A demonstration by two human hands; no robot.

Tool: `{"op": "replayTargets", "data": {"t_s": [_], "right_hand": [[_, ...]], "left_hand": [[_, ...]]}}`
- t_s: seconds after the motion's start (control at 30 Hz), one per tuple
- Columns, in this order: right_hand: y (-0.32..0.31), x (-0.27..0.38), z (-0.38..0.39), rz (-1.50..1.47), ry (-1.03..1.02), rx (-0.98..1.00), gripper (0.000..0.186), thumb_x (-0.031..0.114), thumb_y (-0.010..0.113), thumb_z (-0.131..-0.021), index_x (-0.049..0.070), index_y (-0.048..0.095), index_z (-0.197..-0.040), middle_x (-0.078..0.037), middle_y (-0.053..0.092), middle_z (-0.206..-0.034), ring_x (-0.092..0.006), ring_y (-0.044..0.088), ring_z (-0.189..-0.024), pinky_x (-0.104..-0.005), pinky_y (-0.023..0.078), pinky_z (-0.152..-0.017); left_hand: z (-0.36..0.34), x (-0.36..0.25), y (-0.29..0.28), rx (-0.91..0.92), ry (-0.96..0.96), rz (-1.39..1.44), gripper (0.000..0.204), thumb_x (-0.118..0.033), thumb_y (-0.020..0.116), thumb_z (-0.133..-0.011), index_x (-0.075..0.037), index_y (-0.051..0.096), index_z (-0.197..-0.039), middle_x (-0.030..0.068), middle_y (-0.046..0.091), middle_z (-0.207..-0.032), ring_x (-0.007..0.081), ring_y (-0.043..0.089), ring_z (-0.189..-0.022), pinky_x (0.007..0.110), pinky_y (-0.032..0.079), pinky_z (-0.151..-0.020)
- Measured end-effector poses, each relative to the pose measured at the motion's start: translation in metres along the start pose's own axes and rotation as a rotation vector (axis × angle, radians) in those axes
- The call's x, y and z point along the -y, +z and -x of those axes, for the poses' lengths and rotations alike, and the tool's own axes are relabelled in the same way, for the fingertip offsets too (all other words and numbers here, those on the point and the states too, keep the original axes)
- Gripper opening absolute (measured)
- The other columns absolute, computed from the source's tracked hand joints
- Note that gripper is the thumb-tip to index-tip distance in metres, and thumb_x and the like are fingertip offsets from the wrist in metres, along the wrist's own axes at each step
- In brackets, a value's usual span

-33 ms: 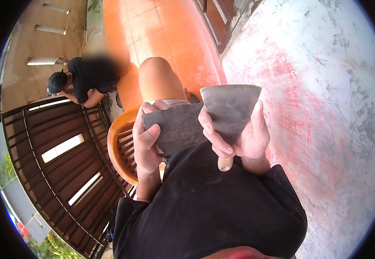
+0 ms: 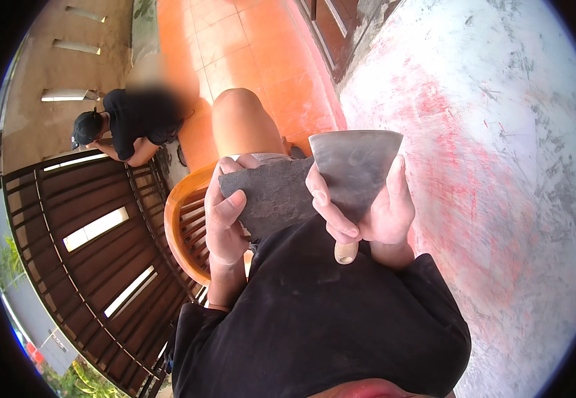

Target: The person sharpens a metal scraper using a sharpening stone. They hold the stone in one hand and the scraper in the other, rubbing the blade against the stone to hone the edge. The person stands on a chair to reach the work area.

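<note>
In my left hand [image 2: 225,212] is a piece of dark grey sandpaper [image 2: 274,199], gripped at its left edge with the thumb on top. Its surface looks rough and its top edge is uneven. My right hand [image 2: 384,212] grips a putty knife [image 2: 357,166], its wide grey metal blade pointing up and the butt of its pale wooden handle showing below my fingers. The blade's flat face is turned toward me. Both things are held side by side in front of my black shirt, the sandpaper's right end reaching behind the fingers of my right hand.
A wooden chair [image 2: 176,232] is under me. On my right rises a white wall [image 2: 500,199] with scraped red and grey patches. Orange tiles [image 2: 228,40] cover the floor ahead. Another person [image 2: 132,119] in black crouches far left by a brown slatted railing [image 2: 89,265].
</note>
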State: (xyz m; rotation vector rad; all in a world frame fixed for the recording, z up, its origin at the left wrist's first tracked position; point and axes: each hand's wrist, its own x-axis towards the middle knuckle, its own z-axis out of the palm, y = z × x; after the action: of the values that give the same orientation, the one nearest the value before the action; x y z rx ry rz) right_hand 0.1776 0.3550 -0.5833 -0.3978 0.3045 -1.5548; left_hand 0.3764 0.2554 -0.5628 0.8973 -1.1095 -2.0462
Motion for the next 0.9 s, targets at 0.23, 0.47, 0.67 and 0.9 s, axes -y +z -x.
{"op": "replayTargets", "data": {"t_s": [0.23,0.47,0.67,0.9], "right_hand": [[0.000,-0.003,0.002,-0.034,-0.142,0.019,0.095,0.077,0.038,-0.107,-0.010,0.043,-0.145,-0.022,0.063,-0.110,-0.0077,0.058,-0.054,-0.0217,0.050,-0.044],[0.002,-0.004,0.008,0.022,-0.159,-0.010,0.094,0.076,0.038,-0.108,-0.009,0.042,-0.148,-0.020,0.062,-0.112,-0.0070,0.054,-0.055,-0.0213,0.045,-0.043],[0.016,0.006,0.016,0.300,-0.185,-0.030,0.092,0.073,0.051,-0.105,-0.007,0.043,-0.149,-0.017,0.061,-0.115,-0.0055,0.052,-0.057,-0.0194,0.042,-0.046],[0.043,0.057,0.040,1.326,-0.458,-0.098,0.082,0.041,0.095,-0.083,-0.004,0.058,-0.140,-0.015,0.066,-0.124,-0.0187,0.069,-0.093,-0.0320,0.056,-0.080]], "left_hand": [[-0.005,-0.002,0.007,0.090,-0.147,0.175,0.043,-0.036,0.062,-0.093,-0.002,0.058,-0.119,0.0199,0.063,-0.138,0.0290,0.061,-0.125,0.043,0.047,-0.109],[0.018,-0.006,0.030,0.101,-0.178,0.135,0.067,-0.031,0.065,-0.092,0.006,0.054,-0.147,0.0193,0.069,-0.135,0.0313,0.068,-0.121,0.044,0.052,-0.107],[0.015,-0.009,0.043,0.602,-0.121,0.067,0.053,-0.035,0.059,-0.105,0.004,0.055,-0.139,0.0164,0.066,-0.132,0.0250,0.061,-0.122,0.043,0.046,-0.112],[0.016,-0.003,0.044,0.344,0.152,-0.301,0.040,-0.014,0.055,-0.114,0.004,0.054,-0.150,0.0101,0.065,-0.138,0.0197,0.059,-0.129,0.036,0.045,-0.112]]}}
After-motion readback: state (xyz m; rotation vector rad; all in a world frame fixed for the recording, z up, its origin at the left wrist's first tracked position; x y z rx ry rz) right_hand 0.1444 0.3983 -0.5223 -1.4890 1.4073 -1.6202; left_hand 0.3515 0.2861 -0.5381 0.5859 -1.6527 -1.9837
